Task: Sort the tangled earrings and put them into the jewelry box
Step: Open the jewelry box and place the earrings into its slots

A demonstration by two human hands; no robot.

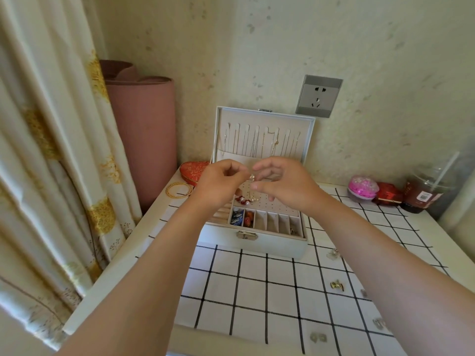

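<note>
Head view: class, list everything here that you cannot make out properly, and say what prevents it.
- Head view, pearl earring: tiny, pinched by the left hand; whether the right hand touches it is unclear.
- Head view, jewelry box: its perforated panel is partly hidden by both hands.
- Head view, loose earrings lower right: blurred, shapes unclear.
- Head view, cup: label blurred, unreadable.

A white cloth [257, 291] with a black grid covers the white table [123, 265]. The jewelry box [270, 246] is pale mint outside and beige inside, holding red and pearl-white earrings [245, 199]. At the table's far left corner lie a red embroidered pouch [192, 169] and a gold bangle [179, 190].
</note>
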